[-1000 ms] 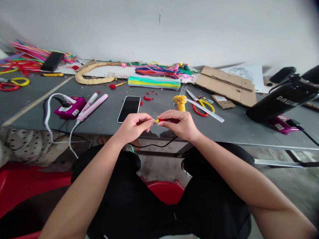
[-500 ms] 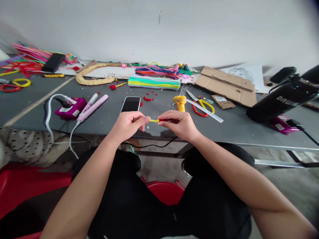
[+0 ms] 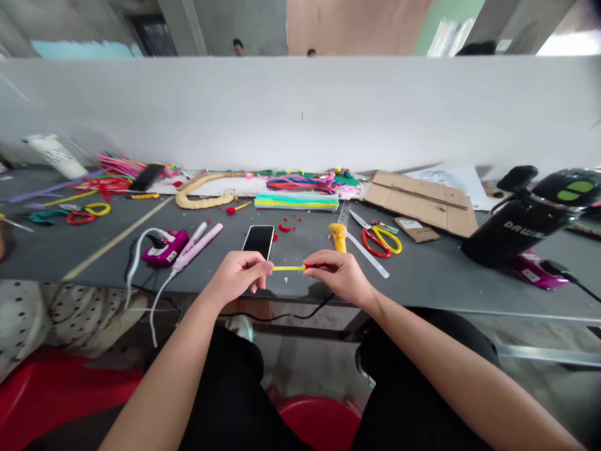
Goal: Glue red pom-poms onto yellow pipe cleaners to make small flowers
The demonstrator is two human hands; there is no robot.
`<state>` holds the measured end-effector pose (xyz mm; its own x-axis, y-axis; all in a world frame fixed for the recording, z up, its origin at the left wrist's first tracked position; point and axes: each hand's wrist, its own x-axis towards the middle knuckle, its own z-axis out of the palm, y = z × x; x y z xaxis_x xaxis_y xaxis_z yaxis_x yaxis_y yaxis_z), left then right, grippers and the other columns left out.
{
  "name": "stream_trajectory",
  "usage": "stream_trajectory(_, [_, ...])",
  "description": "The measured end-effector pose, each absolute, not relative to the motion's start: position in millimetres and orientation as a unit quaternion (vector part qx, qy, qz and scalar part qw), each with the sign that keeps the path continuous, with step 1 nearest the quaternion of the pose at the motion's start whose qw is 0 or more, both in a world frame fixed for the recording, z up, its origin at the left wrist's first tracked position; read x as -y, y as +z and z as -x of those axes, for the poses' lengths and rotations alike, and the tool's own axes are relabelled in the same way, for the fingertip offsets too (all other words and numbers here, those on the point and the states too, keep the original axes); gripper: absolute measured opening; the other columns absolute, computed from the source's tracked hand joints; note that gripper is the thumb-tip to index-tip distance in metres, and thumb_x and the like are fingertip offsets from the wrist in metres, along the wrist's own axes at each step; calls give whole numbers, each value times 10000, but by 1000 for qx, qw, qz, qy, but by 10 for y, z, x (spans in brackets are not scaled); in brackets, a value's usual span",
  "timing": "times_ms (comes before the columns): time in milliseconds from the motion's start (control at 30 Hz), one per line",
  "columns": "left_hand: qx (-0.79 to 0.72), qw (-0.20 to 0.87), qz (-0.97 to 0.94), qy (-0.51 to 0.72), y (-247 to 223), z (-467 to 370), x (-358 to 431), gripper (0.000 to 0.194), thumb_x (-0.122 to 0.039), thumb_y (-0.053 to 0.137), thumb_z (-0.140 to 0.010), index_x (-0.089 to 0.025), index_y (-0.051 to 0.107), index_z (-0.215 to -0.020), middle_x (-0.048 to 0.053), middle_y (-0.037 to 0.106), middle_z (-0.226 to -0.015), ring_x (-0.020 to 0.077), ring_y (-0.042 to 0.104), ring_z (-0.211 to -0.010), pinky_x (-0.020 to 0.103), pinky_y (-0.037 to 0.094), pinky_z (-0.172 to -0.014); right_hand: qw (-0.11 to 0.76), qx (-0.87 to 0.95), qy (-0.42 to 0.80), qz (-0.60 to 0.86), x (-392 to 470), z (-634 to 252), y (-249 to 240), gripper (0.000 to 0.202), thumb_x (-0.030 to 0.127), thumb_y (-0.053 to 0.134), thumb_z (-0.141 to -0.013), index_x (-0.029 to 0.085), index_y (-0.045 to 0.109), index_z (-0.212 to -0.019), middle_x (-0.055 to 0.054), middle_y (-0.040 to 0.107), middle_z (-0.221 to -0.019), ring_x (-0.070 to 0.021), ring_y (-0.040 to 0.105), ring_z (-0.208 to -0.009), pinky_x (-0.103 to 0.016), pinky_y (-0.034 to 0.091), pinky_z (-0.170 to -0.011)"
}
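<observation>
A thin yellow pipe cleaner [image 3: 288,268] stretches level between my two hands above the front of the table. My left hand [image 3: 241,272] pinches one end of it between thumb and fingers. At the other end, my right hand [image 3: 335,272] has its fingertips closed round a small red piece [image 3: 308,267] on the stem, mostly hidden by the fingers. Just behind my left hand lies a phone [image 3: 258,239]. A yellow glue gun [image 3: 337,237] with a clear glue stick [image 3: 369,255] rests behind my right hand. Red scraps [image 3: 285,228] are scattered between them.
Scissors [image 3: 375,241], cardboard [image 3: 422,199] and a black bottle [image 3: 511,228] stand or lie to the right. A pink hair straightener [image 3: 200,247] and purple power strip [image 3: 165,248] lie left. Bundled pipe cleaners [image 3: 297,201] and a red-tipped yellow stem [image 3: 231,210] lie farther back.
The view has tilted up, so the table sits lower and the space beyond the partition shows. My hands are slightly farther apart, with more of the yellow stem exposed; both keep their hold.
</observation>
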<state>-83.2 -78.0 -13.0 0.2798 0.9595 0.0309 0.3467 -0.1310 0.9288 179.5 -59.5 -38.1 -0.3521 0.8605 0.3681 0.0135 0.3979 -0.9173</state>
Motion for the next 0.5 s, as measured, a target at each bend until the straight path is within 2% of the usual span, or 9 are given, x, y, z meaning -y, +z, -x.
stream_trajectory(300, [-527,421,-637,374,-338,805,643,440,-579,648,-879,-201,592,-662,-15,564,-516,120,470,-463,253,364,-510,451,706,409,361,515,-1742,-379,123,320,779,-829,258,803,-933,-69,770,-989,-220,740,-898,-367,625,-806])
stream_trajectory(500, [-518,383,-682,346,-372,823,388,442,-557,603,-922,-210,566,-651,-10,541,-565,161,510,-578,284,372,-596,442,686,398,419,365,-1696,-406,101,303,760,-829,267,805,-911,-66,767,-962,-253,732,-894,-405,618,-816])
